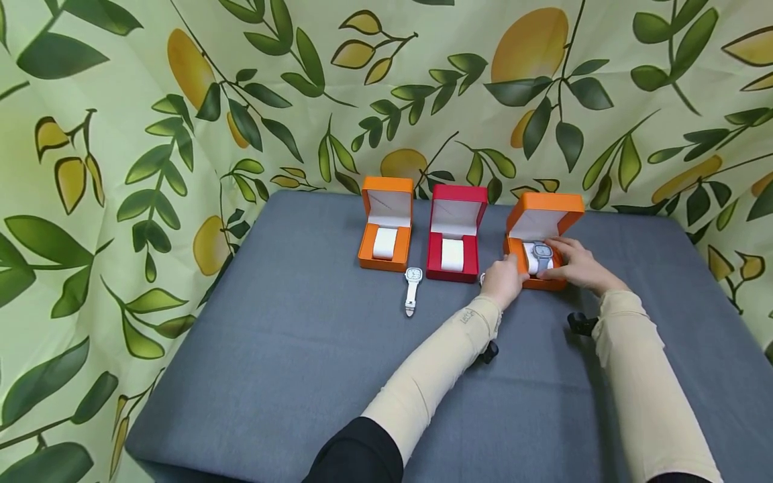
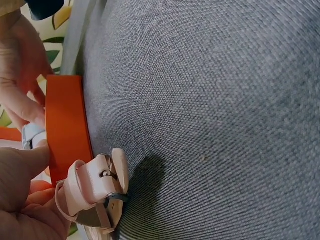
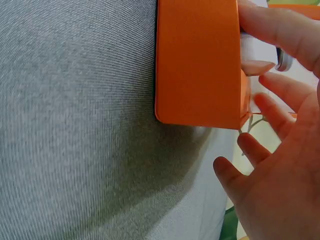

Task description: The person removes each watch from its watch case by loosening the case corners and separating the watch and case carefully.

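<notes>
In the head view, a grey-blue wristwatch (image 1: 542,252) wraps a white cushion inside the open orange watch box (image 1: 545,284) on the right. My left hand (image 1: 502,280) grips that box at its front left, thumb over the rim. From the right side, my right hand (image 1: 581,267) reaches over the rim, thumb and forefinger around the watch and its cushion. The right wrist view shows the other right fingers (image 3: 272,115) spread past the box's side. Beside my left hand, a pale pink watch (image 2: 92,187) lies on the cloth, mostly hidden in the head view.
A red watch box (image 1: 453,274) and another orange one (image 1: 384,263) stand open to the left, each with a white cushion. A white watch (image 1: 412,290) lies before them. All rest on a grey cloth-covered table (image 1: 290,349) against a leaf-patterned curtain (image 1: 241,80).
</notes>
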Action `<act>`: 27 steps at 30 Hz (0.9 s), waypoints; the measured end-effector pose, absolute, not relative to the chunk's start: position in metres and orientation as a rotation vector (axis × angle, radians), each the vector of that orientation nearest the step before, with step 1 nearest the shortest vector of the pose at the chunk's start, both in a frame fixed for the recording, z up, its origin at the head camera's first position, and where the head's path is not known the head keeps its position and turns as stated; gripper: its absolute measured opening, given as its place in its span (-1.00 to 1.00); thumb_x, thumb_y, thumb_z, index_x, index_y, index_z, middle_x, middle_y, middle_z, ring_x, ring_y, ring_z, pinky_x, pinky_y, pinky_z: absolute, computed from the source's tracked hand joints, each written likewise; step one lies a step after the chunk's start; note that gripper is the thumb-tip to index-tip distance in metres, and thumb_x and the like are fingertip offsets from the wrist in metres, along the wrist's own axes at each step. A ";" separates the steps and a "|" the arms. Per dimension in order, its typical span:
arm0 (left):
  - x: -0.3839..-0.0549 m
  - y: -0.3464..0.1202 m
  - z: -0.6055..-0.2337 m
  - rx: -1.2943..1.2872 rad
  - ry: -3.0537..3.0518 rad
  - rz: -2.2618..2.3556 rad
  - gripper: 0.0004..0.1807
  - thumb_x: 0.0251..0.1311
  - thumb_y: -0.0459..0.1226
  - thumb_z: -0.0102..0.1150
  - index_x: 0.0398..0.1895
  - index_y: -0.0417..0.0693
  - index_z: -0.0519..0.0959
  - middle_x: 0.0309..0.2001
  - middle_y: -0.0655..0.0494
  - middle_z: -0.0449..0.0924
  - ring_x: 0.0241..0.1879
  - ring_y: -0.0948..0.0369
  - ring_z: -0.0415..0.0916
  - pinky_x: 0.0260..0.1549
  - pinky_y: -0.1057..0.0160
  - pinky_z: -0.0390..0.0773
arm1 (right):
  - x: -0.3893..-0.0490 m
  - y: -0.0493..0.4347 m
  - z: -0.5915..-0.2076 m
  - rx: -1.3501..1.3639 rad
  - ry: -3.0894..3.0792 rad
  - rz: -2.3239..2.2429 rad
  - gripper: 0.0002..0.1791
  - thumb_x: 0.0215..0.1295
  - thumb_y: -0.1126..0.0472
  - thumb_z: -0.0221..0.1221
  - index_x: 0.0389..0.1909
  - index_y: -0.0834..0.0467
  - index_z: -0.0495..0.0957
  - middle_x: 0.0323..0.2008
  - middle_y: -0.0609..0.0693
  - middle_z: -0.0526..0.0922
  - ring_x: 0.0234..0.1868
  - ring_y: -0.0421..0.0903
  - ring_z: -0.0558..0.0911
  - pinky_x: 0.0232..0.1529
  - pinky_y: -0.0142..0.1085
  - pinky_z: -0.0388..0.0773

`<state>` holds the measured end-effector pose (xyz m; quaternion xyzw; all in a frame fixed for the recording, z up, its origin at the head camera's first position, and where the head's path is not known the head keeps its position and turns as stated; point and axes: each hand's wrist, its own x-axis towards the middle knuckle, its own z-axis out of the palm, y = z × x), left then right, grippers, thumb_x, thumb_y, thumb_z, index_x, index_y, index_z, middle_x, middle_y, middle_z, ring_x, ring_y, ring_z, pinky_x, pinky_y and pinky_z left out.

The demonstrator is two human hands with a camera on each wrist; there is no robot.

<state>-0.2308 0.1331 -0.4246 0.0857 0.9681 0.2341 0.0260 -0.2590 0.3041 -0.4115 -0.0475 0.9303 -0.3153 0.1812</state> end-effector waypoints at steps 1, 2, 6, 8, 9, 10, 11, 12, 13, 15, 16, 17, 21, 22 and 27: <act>-0.231 0.133 -0.424 0.269 2.990 0.727 -0.64 0.17 -0.02 0.16 -0.02 0.07 0.48 0.03 0.20 0.61 -0.24 0.29 0.63 -0.30 0.39 0.57 | -0.259 0.303 -0.411 -0.132 2.624 -0.886 0.01 0.12 0.00 0.22 0.43 0.26 -0.15 0.37 0.44 -0.30 0.26 0.47 -0.21 0.16 0.38 -0.07; -0.230 0.133 -0.424 0.278 2.994 0.720 -0.64 0.18 -0.02 0.16 -0.02 0.06 0.48 0.03 0.20 0.61 -0.23 0.29 0.63 -0.30 0.40 0.57 | -0.259 0.303 -0.411 -0.131 2.622 -0.884 0.00 0.13 0.02 0.20 0.43 0.26 -0.16 0.36 0.45 -0.29 0.25 0.47 -0.20 0.14 0.36 -0.04; -0.230 0.134 -0.423 0.301 3.004 0.702 -0.66 0.18 -0.02 0.15 -0.04 0.05 0.48 0.02 0.19 0.61 -0.23 0.29 0.64 -0.30 0.40 0.57 | -0.260 0.302 -0.414 -0.124 2.629 -0.884 -0.04 0.13 0.08 0.15 0.43 0.28 -0.18 0.32 0.47 -0.27 0.19 0.46 -0.17 0.07 0.29 0.03; -0.230 0.134 -0.422 0.314 3.019 0.679 -0.66 0.19 -0.03 0.15 -0.05 0.04 0.49 0.00 0.18 0.62 -0.23 0.29 0.64 -0.28 0.41 0.58 | -0.261 0.302 -0.415 -0.128 2.645 -0.876 -0.05 0.13 0.09 0.14 0.43 0.27 -0.17 0.30 0.48 -0.24 0.18 0.45 -0.14 0.05 0.27 0.05; -0.230 0.135 -0.422 0.316 3.021 0.672 -0.66 0.19 -0.03 0.15 -0.05 0.03 0.50 -0.01 0.18 0.63 -0.24 0.29 0.64 -0.27 0.41 0.58 | -0.261 0.302 -0.417 -0.129 2.654 -0.875 -0.05 0.13 0.09 0.14 0.43 0.28 -0.15 0.30 0.48 -0.23 0.17 0.45 -0.13 0.04 0.26 0.06; -0.231 0.135 -0.422 0.317 3.023 0.663 -0.66 0.19 -0.03 0.15 -0.05 0.02 0.50 -0.04 0.18 0.64 -0.24 0.29 0.64 -0.28 0.41 0.58 | -0.262 0.302 -0.418 -0.132 2.666 -0.872 -0.06 0.13 0.09 0.15 0.42 0.28 -0.14 0.29 0.48 -0.21 0.17 0.44 -0.11 0.03 0.25 0.08; -0.231 0.135 -0.421 0.316 3.024 0.655 -0.65 0.19 -0.03 0.14 -0.04 0.01 0.50 -0.07 0.18 0.65 -0.25 0.29 0.64 -0.28 0.41 0.58 | -0.262 0.302 -0.418 -0.135 2.680 -0.870 -0.07 0.12 0.09 0.16 0.42 0.29 -0.12 0.28 0.48 -0.19 0.16 0.44 -0.10 0.03 0.24 0.09; -0.231 0.135 -0.421 0.313 3.020 0.649 -0.65 0.20 -0.03 0.14 -0.03 0.01 0.51 -0.09 0.18 0.65 -0.26 0.30 0.64 -0.29 0.41 0.58 | -0.262 0.302 -0.419 -0.141 2.692 -0.870 -0.07 0.12 0.08 0.17 0.41 0.30 -0.09 0.27 0.49 -0.16 0.15 0.43 -0.08 0.02 0.23 0.10; -0.231 0.135 -0.421 0.308 3.017 0.647 -0.64 0.20 -0.03 0.14 -0.02 0.01 0.51 -0.11 0.18 0.66 -0.27 0.30 0.63 -0.30 0.41 0.58 | -0.262 0.302 -0.419 -0.148 2.705 -0.868 -0.08 0.12 0.08 0.17 0.40 0.32 -0.06 0.26 0.49 -0.14 0.15 0.43 -0.07 0.00 0.22 0.11; -0.231 0.135 -0.421 0.299 3.009 0.644 -0.63 0.20 -0.03 0.13 0.00 0.02 0.51 -0.10 0.19 0.65 -0.26 0.31 0.62 -0.30 0.41 0.57 | -0.262 0.302 -0.420 -0.167 2.733 -0.861 -0.11 0.10 0.08 0.19 0.37 0.34 0.00 0.24 0.49 -0.10 0.13 0.42 -0.05 -0.02 0.20 0.13; -0.231 0.135 -0.421 0.296 3.008 0.641 -0.63 0.20 -0.02 0.13 0.00 0.03 0.51 -0.08 0.19 0.64 -0.25 0.31 0.62 -0.30 0.41 0.57 | -0.262 0.302 -0.420 -0.177 2.747 -0.856 -0.12 0.10 0.08 0.20 0.36 0.35 0.02 0.23 0.49 -0.07 0.13 0.41 -0.04 -0.03 0.19 0.14; -0.231 0.135 -0.421 0.294 3.008 0.637 -0.63 0.20 -0.02 0.13 0.00 0.03 0.51 -0.07 0.20 0.64 -0.25 0.31 0.62 -0.30 0.41 0.57 | -0.262 0.303 -0.420 -0.187 2.759 -0.847 -0.13 0.09 0.07 0.21 0.34 0.35 0.05 0.21 0.49 -0.05 0.12 0.40 -0.03 -0.04 0.19 0.14; -0.231 0.134 -0.421 0.296 3.030 0.617 -0.64 0.19 0.00 0.14 -0.02 0.07 0.52 -0.10 0.21 0.64 -0.27 0.31 0.62 -0.35 0.40 0.56 | -0.263 0.303 -0.419 -0.238 2.819 -0.776 -0.15 0.04 0.06 0.23 0.29 0.36 0.13 0.19 0.47 0.04 0.11 0.38 0.01 -0.01 0.21 0.15; -0.230 0.134 -0.421 0.296 3.036 0.615 -0.64 0.18 0.00 0.15 -0.02 0.07 0.52 -0.11 0.22 0.65 -0.28 0.31 0.62 -0.36 0.40 0.56 | -0.264 0.304 -0.419 -0.254 2.838 -0.750 -0.15 0.02 0.06 0.24 0.28 0.37 0.15 0.18 0.47 0.07 0.11 0.38 0.02 0.00 0.22 0.16; -0.230 0.133 -0.423 0.287 3.044 0.621 -0.64 0.15 0.01 0.18 -0.03 0.11 0.53 -0.09 0.25 0.65 -0.27 0.31 0.63 -0.36 0.40 0.56 | -0.266 0.305 -0.422 -0.341 2.925 -0.660 -0.16 -0.07 0.07 0.28 0.20 0.44 0.24 0.15 0.46 0.19 0.09 0.36 0.12 0.05 0.24 0.18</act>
